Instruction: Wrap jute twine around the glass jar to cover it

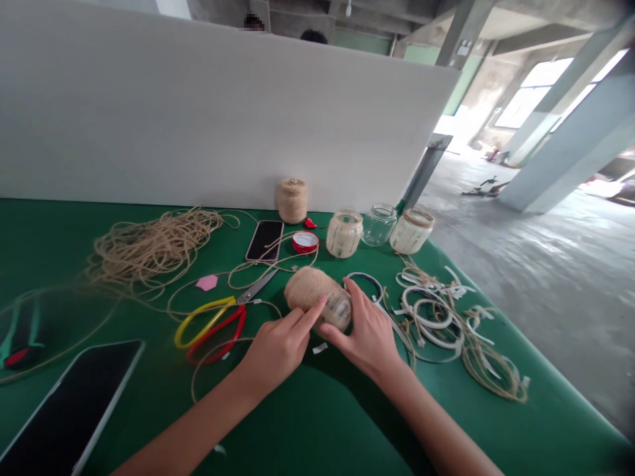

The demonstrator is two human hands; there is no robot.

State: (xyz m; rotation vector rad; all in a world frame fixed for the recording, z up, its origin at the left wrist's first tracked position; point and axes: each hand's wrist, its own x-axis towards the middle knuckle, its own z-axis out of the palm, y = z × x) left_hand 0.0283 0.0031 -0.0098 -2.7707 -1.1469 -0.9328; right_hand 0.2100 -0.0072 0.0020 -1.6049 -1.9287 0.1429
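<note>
A glass jar (308, 288) lies on its side between my hands, most of it wound with jute twine and one end bare glass. My right hand (366, 330) is closed around the bare end, thumb below and fingers along the far side. The index finger of my left hand (284, 344) lies on the jar where the winding stops. Its other fingers are curled in, and a strand of twine (224, 343) runs to that hand from the left. The left thumb is hidden. Left of the jar lie scissors (241, 303) with one yellow and one red handle, blades apart.
A loose twine heap (153, 248) lies at left, near two phones (74, 403). Behind stand a twine-wrapped jar (292, 201), a clear jar (380, 225) and two taped jars (344, 233). Tape rings (432, 313) and twine scraps lie right, near the green table's edge.
</note>
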